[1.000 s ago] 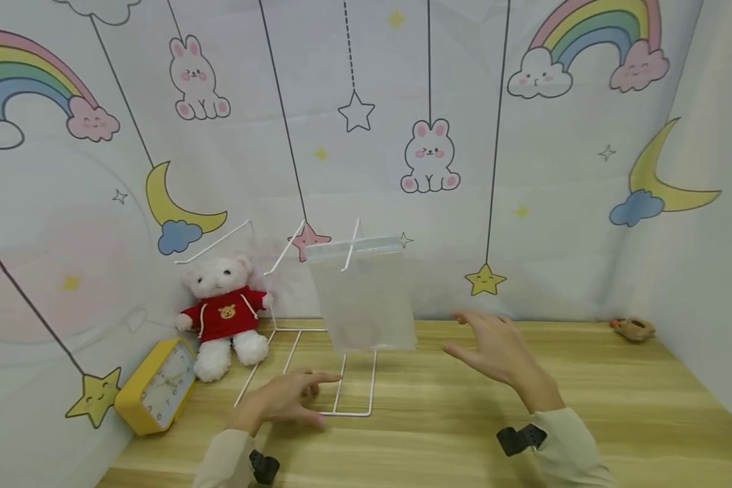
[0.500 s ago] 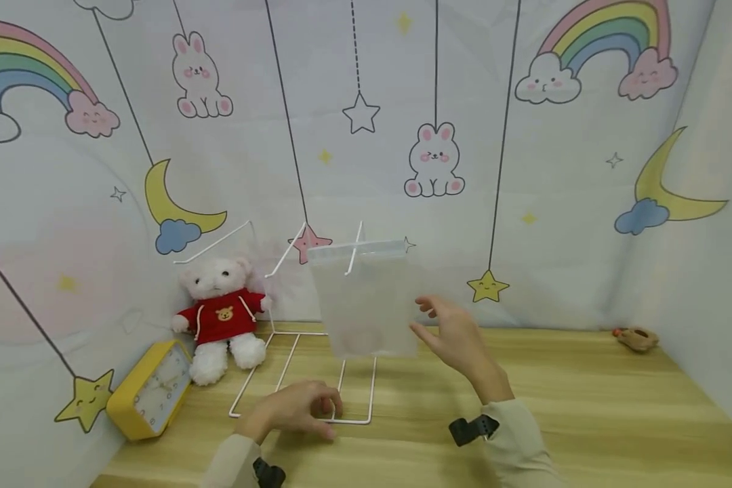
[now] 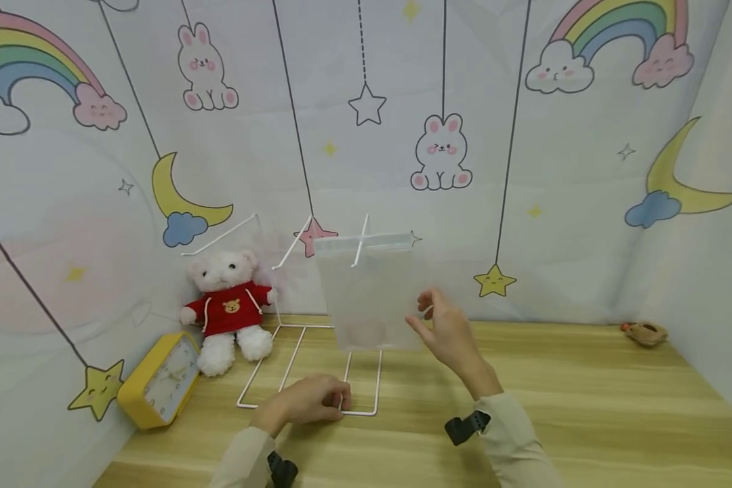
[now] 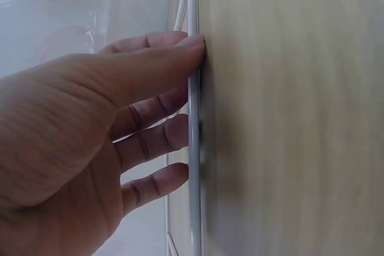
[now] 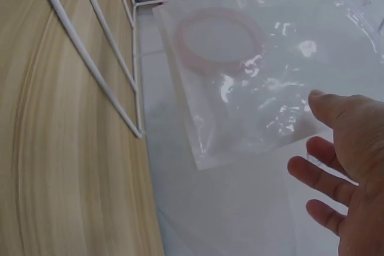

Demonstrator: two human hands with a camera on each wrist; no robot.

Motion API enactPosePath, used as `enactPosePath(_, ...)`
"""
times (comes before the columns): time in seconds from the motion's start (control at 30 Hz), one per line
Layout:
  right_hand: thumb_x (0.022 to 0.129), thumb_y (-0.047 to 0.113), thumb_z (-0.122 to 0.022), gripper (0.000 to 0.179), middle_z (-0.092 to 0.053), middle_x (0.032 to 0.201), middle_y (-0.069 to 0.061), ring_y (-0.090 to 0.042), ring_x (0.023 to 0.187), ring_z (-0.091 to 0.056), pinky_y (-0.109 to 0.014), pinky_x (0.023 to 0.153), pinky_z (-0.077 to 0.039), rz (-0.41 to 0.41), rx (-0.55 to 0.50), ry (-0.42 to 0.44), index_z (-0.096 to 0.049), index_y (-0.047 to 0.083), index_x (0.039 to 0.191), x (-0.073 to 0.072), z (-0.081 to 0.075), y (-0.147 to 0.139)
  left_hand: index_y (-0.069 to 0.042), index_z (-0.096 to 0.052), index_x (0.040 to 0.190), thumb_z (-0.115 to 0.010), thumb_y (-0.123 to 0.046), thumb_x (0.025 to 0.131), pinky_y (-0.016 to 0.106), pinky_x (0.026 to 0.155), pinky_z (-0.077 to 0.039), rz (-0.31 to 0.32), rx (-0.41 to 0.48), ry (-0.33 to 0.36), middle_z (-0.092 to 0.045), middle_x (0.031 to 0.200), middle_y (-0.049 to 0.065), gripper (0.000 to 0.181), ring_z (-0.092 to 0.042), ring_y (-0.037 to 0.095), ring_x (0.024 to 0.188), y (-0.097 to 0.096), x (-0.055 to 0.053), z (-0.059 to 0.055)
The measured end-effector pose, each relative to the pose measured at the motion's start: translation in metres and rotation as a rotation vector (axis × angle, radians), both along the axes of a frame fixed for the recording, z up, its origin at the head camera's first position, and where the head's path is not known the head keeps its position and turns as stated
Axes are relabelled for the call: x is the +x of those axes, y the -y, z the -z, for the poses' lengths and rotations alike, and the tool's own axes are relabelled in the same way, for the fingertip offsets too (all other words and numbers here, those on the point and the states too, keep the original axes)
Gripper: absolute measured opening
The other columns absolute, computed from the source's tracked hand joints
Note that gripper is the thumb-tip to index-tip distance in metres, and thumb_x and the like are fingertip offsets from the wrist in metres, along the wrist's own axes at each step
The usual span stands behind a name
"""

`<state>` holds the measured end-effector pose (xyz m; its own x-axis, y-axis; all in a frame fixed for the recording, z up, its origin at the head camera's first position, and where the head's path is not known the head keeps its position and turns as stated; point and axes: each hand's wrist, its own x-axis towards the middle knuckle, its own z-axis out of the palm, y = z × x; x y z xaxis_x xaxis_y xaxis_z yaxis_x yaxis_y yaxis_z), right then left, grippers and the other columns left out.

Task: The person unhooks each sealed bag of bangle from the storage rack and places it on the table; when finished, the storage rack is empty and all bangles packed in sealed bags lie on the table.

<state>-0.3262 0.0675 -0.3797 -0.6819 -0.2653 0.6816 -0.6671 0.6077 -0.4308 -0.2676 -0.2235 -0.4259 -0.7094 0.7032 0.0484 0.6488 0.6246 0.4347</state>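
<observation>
A white wire rack [image 3: 378,379] stands on the table, with prongs slanting forward at its top. From the right prong hangs a translucent zip bag [image 3: 369,291], a pale pink ring shape [image 5: 184,46] showing inside near its lower end. My left hand [image 3: 311,398] pinches the front bar [image 4: 194,142] of the rack's base, thumb in front and fingertips behind. Beside the bag's right edge, my right hand [image 3: 451,335] is held up with thumb and fingers apart. In the right wrist view its thumb overlaps the bag; whether it touches I cannot tell.
A white teddy bear [image 3: 232,308] in a red hoodie sits behind the rack's left side. In front of it, a yellow clock [image 3: 158,379] leans at the left wall. A small brown wooden object [image 3: 644,333] lies far right. A printed cloth backs the table.
My right hand has moved left to the bag's edge. The left hand's fingers, first stretched over the base, have curled onto its front bar. The bag still hangs from the prong.
</observation>
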Motion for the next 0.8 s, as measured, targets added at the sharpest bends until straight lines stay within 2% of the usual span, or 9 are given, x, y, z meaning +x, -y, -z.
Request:
enactPosePath(0.17, 0.090, 0.015, -0.076, 0.026, -0.059, 0.088, -0.006, -0.025, 0.080, -0.064, -0.033, 0.063, -0.050, -0.017, -0.067, -0.015, -0.054, 0.005, 0.100, -0.002, 0.004, 0.006, -0.016, -0.065, 0.089, -0.075, -0.009, 0.088, 0.020, 0.066, -0.041, -0.007, 0.005, 0.025, -0.052, 0.075, -0.013, 0.012, -0.048, 0.001, 0.070, -0.002, -0.005, 0.001)
enactPosePath(0.37, 0.090, 0.013, -0.074, 0.019, -0.056, 0.088, -0.005, -0.019, 0.078, -0.058, -0.031, 0.066, -0.048, -0.043, -0.097, -0.032, -0.057, 0.006, 0.095, -0.002, 0.006, 0.006, -0.015, -0.066, 0.091, -0.073, -0.007, 0.088, 0.021, 0.065, -0.041, 0.005, 0.046, 0.078, -0.052, 0.073, -0.012, 0.012, -0.047, -0.001, 0.069, -0.004, -0.008, 0.003)
enactPosePath(0.63, 0.093, 0.010, -0.070, 0.011, -0.063, 0.082, -0.002, -0.013, 0.070, -0.056, -0.027, 0.062, -0.049, -0.165, -0.124, 0.042, -0.061, 0.004, 0.097, -0.002, -0.009, -0.013, -0.014, -0.065, 0.094, -0.071, -0.005, 0.090, 0.022, 0.065, -0.039, -0.011, 0.051, 0.105, -0.053, 0.073, -0.007, 0.012, -0.046, 0.001, 0.068, -0.004, -0.006, -0.003)
enactPosePath(0.8, 0.095, 0.011, -0.069, 0.012, -0.067, 0.085, -0.005, -0.012, 0.068, -0.061, -0.027, 0.062, -0.052, -0.171, -0.108, 0.070, -0.063, 0.004, 0.102, 0.004, -0.018, -0.022, -0.014, -0.064, 0.095, -0.070, -0.003, 0.090, 0.022, 0.063, -0.038, -0.027, 0.029, 0.131, -0.052, 0.072, -0.006, 0.014, -0.044, 0.001, 0.066, -0.003, -0.001, -0.004)
